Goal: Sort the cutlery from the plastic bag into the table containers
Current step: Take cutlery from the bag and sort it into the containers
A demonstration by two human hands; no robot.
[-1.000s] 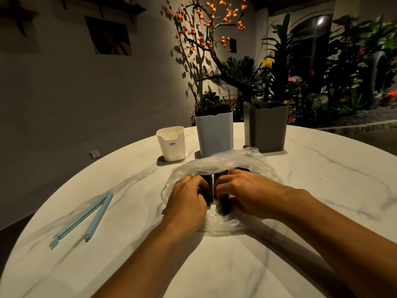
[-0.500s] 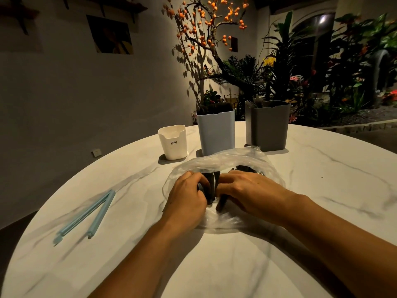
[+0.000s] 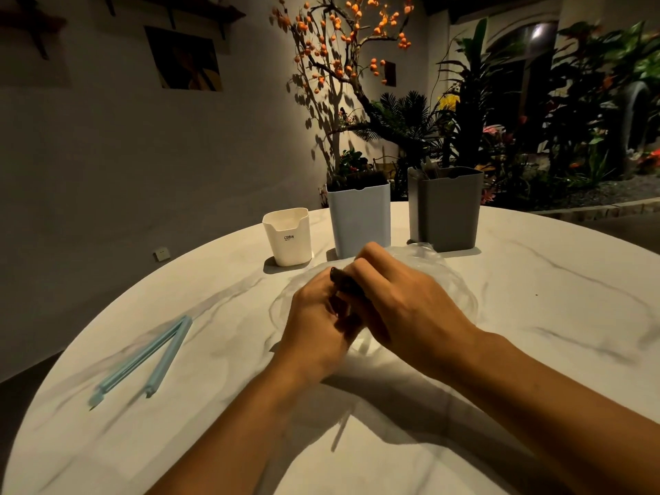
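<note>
A clear plastic bag [image 3: 453, 287] lies on the white marble table [image 3: 518, 351], mostly under my hands. My left hand [image 3: 314, 323] and my right hand [image 3: 403, 309] meet above it, and both grip a bundle of dark cutlery handles [image 3: 343, 280] whose ends poke out between the fingers. Behind the bag stand three containers: a small white cup [image 3: 287, 235], a taller light blue one [image 3: 359, 217] with dark pieces in it, and a grey one [image 3: 446, 207] with pale pieces showing at its rim.
A light blue bag clip [image 3: 143, 360] lies open on the table's left side. Beyond the far table edge are potted plants and a tree with orange fruits [image 3: 343, 37]. A wall runs along the left.
My hands have lifted the dark cutlery bundle out of the bag and drawn closer together. The bag has flattened under them.
</note>
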